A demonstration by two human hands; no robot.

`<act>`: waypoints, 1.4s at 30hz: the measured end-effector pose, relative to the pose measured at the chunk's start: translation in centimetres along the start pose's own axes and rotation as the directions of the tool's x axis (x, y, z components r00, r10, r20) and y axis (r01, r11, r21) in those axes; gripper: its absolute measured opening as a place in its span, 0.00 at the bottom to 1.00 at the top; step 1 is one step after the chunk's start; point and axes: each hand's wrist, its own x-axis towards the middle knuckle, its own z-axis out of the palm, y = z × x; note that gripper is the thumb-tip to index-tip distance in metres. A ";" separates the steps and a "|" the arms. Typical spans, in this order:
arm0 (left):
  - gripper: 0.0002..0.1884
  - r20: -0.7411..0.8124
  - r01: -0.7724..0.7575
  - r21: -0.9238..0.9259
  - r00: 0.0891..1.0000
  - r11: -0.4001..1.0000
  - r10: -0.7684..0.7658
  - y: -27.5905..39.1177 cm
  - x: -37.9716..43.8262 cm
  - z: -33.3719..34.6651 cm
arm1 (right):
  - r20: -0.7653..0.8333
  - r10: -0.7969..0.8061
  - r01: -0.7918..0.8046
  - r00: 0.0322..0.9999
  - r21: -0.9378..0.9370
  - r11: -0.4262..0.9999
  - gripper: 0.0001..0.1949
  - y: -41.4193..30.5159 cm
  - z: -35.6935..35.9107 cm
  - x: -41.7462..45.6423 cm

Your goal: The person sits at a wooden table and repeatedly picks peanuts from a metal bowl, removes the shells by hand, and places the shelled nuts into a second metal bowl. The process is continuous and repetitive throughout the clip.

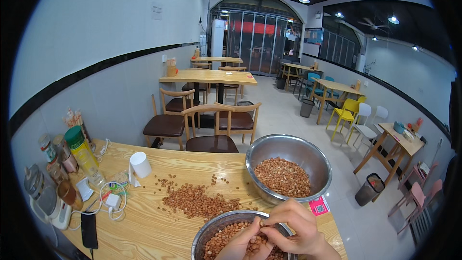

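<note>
My left hand (245,242) is cupped palm up over the near steel bowl (213,220), with shelled peanuts (220,240) beneath it and some at its palm. A single peanut (261,222) is pinched between the fingertips of both hands. My right hand (294,227) reaches in from the right, its thumb and fingers at that peanut. A larger steel bowl (323,166) behind it holds many reddish-brown peanuts (283,177). Between the bowls and the table's left side lies a loose heap of peanuts (198,200) on the wooden table (144,220).
A paper roll (140,164), a white charger (113,201) with cable and a black phone (89,229) lie left. Bottles (81,148), jars and a white appliance (59,213) line the wall. A pink printed card (319,206) is by the large bowl. Chairs (211,144) stand behind.
</note>
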 end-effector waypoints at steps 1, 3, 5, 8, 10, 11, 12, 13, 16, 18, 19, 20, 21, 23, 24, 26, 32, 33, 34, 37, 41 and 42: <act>0.37 0.015 0.007 0.040 1.000 0.999 -0.007 0.0 0.0 0.0 | -0.003 -0.001 0.001 1.000 -0.004 1.000 0.11 -0.1 0.1 0.1; 0.20 0.073 -0.257 -0.083 0.962 0.963 0.263 -2.7 1.4 -1.6 | -0.004 -0.006 0.006 1.000 -0.017 1.000 0.11 -0.2 0.1 0.1; 0.14 0.108 -0.381 -0.161 0.910 0.910 0.400 -3.6 1.9 -2.1 | 0.000 -0.011 0.011 1.000 -0.042 0.999 0.12 -0.1 0.0 -0.1; 0.20 0.147 -0.366 -0.176 0.908 0.914 0.392 -2.3 1.3 -1.8 | -0.043 0.079 -0.076 0.996 0.073 0.994 0.11 -0.3 -0.3 0.0; 0.26 0.175 -0.322 -0.162 0.921 0.933 0.348 0.0 0.3 -0.9 | -0.024 0.152 -0.149 0.988 0.099 0.984 0.10 -1.1 -0.9 -0.1; 0.28 0.179 -0.230 -0.325 0.938 0.917 0.298 0.9 0.0 -0.6 | -0.011 0.189 -0.186 0.982 0.113 0.976 0.10 -1.5 -1.3 -0.1; 0.30 0.192 -0.132 -0.478 0.949 0.868 0.250 1.6 -0.2 -0.3 | 0.037 0.175 -0.177 0.984 0.082 0.981 0.10 -1.8 -1.7 0.2; 0.32 0.212 -0.033 -0.615 0.956 0.788 0.205 2.3 -0.4 -0.1 | 0.043 0.156 -0.158 0.987 0.049 0.986 0.10 -1.7 -1.7 0.2; 0.35 0.269 0.007 -0.613 0.942 0.790 0.200 2.8 -0.6 0.0 | 0.080 0.133 -0.134 0.988 0.006 0.991 0.11 -1.0 -1.5 0.0; 0.35 0.280 -0.003 -0.587 0.938 0.810 0.206 3.1 -0.9 0.1 | 0.142 0.148 -0.160 0.979 0.070 0.985 0.12 -0.5 -1.1 0.0; 0.35 0.266 -0.018 -0.562 0.943 0.827 0.202 3.2 -0.9 0.2 | 0.171 0.225 -0.244 0.959 0.102 0.964 0.12 -1.0 -0.8 0.1; 0.36 0.253 -0.033 -0.536 0.947 0.844 0.198 3.3 -1.0 0.2 | 0.203 0.299 -0.328 0.932 0.131 0.935 0.12 -1.8 -0.4 0.4; 0.36 0.264 -0.171 -0.365 0.924 0.915 0.278 3.0 -1.1 0.0 | 0.239 0.367 -0.409 0.899 0.155 0.899 0.12 -2.3 -0.2 0.5; 0.35 0.328 -0.436 0.010 0.851 0.900 0.409 2.4 -1.2 -0.4 | 0.299 0.266 -0.293 0.917 0.050 0.955 0.12 -1.8 0.0 0.5; 0.35 0.257 -0.277 -0.139 0.917 0.951 0.305 2.7 -1.0 -0.4 | 0.326 0.218 -0.229 0.920 -0.004 0.973 0.12 -1.6 0.0 0.4; 0.34 0.177 0.041 -0.446 0.983 0.894 0.043 3.8 -0.5 -0.2 | 0.316 0.246 -0.245 0.916 -0.043 0.968 0.12 -1.7 0.0 0.3; 0.36 0.161 -0.021 -0.521 0.979 0.853 0.122 3.6 -0.9 0.4 | 0.303 0.274 -0.268 0.913 -0.065 0.961 0.11 -2.0 -0.3 -0.1; 0.36 0.177 -0.018 -0.534 0.975 0.846 0.132 3.5 -0.8 0.2 | 0.329 0.279 -0.269 0.902 -0.078 0.960 0.11 -1.8 -0.4 -0.1; 0.37 0.192 -0.015 -0.546 0.971 0.838 0.143 3.5 -0.5 -0.3 | 0.329 0.293 -0.295 0.898 -0.044 0.955 0.11 -1.8 -0.5 0.0; 0.37 0.173 -0.034 -0.573 0.972 0.819 0.162 3.5 -0.3 -0.6 | 0.349 0.325 -0.363 0.879 0.046 0.931 0.12 -1.9 -0.9 0.1; 0.36 0.145 -0.028 -0.594 0.979 0.804 0.141 3.9 -0.5 -0.4 | 0.314 0.333 -0.375 0.889 0.083 0.923 0.14 -2.4 -0.8 0.4; 0.36 0.166 -0.082 -0.481 0.969 0.873 0.183 3.6 -0.6 -0.5 | 0.279 0.329 -0.364 0.902 0.083 0.928 0.14 -2.5 -0.3 0.6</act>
